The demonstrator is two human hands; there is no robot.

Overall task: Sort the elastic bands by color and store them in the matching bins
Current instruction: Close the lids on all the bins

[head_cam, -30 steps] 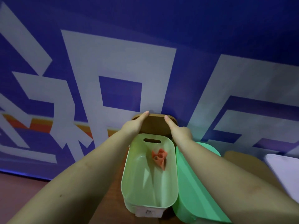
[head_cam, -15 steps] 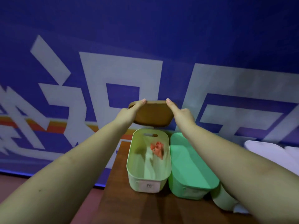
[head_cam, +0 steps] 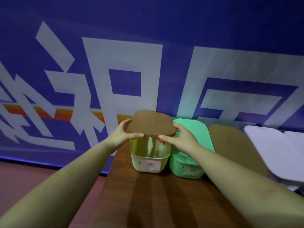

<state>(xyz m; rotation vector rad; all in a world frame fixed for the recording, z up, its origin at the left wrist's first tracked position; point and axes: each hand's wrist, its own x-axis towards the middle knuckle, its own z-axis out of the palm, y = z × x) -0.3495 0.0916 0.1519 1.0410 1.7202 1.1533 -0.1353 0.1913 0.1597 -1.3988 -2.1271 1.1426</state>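
Both hands hold one brown lid [head_cam: 152, 122] between them, tilted, its near edge low over the far part of the pale bin [head_cam: 150, 159]. The left hand [head_cam: 120, 134] grips the lid's left edge, fingers curled over the top and the thumb stretched along the near edge. The right hand [head_cam: 178, 137] grips the right edge the same way, thumb pointing in toward the left thumb, fingers wrapped at the lid's far right corner.

Just below the thumbs, the pale bin stands on the table [head_cam: 148, 195], with a paper label [head_cam: 151, 164] on its near wall; the mark on the label is too blurred to read. The lid hides most of the bin's inside, so whether any bands lie in it cannot be told.

Under the right wrist, touching the pale bin's right side, stands a green bin [head_cam: 195, 134], its near wall also carrying a faint label. To the right of the right forearm a second lid [head_cam: 233, 148] lies over another container, and beyond that, at the far right, sits a white bin [head_cam: 276, 150].

Beyond the hands rises a blue wall [head_cam: 148, 30] with large white shapes and an orange stripe behind the left hand.
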